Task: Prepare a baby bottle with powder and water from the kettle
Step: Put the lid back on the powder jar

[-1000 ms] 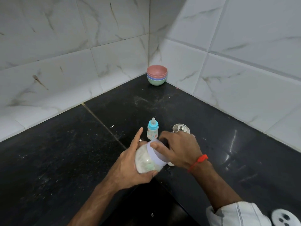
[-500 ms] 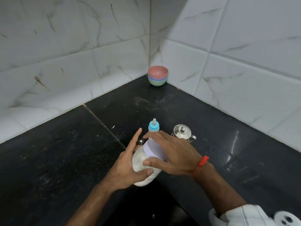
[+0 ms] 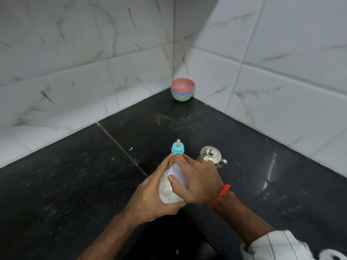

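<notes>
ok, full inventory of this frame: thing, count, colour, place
jar: 1, clear with whitish powder, pale lilac lid, held over the counter front
baby bottle: 1, blue collar, clear teat, upright behind the jar
kettle: 1, steel, right of the bottle
bowls: 1 stack, pink on top, blue, green, far corner
counter: 1, black
left hand: holds the jar body
right hand: grips the lid; red thread on wrist

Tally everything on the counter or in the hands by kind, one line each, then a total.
Bowls, stacked: at least 3 (pink, blue, green bands show)
Baby bottle: 1
Kettle: 1
Powder jar, held by the left hand and right hand: 1
Total: at least 6
</notes>
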Demonstrator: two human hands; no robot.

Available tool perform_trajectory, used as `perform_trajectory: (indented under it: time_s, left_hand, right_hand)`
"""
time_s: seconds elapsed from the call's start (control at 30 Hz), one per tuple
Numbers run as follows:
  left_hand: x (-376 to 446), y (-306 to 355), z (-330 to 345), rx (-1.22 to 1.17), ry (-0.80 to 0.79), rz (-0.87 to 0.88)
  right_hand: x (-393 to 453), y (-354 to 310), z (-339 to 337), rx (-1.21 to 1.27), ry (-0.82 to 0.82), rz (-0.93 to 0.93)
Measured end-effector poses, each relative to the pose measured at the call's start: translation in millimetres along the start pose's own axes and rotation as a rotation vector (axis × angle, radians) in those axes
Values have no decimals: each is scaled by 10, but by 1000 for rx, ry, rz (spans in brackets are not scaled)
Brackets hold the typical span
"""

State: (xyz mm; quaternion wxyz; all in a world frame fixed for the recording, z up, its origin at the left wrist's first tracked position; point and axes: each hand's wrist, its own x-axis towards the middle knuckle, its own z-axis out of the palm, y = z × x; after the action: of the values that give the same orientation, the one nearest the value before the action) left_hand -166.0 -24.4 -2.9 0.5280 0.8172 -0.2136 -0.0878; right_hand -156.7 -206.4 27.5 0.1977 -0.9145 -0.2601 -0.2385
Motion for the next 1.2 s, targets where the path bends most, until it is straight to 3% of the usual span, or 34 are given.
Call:
perform_trajectory:
  time_s: [0.13, 0.2, 0.3, 0.43, 0.63, 0.8, 1.0, 1.1, 1.17, 1.2]
  left_hand:
    - [118, -113, 57, 42, 38, -47]
    - [209, -199, 90, 61, 97, -77]
    - [380, -358, 139, 48, 328, -147]
    - [756, -722, -1, -4, 610, -363]
    - [1294, -1136, -171, 27, 681, -406]
    - [1554, -1391, -182, 11, 726, -444]
    - [1716, -1458, -244, 4, 704, -410]
    - [1559, -1299, -99, 198, 796, -402]
    - [1343, -1200, 82, 384, 815, -176]
    - [1244, -1168, 171, 455, 750, -59]
  right_hand:
    - [63, 70, 75, -59, -88, 168]
    - [106, 134, 87, 40, -84, 355]
    - [110, 313, 90, 200, -24, 595]
    - [9, 671, 122, 72, -42, 717]
    - [-150, 1092, 256, -159, -270, 857]
    - [-224, 1284, 366, -125, -405, 908]
    - [-134, 1442, 402, -26, -439, 898]
    - [0, 1513, 433, -10, -444, 895]
    - [111, 1558, 476, 10, -436, 899]
    - [166, 1582, 500, 20, -431, 899]
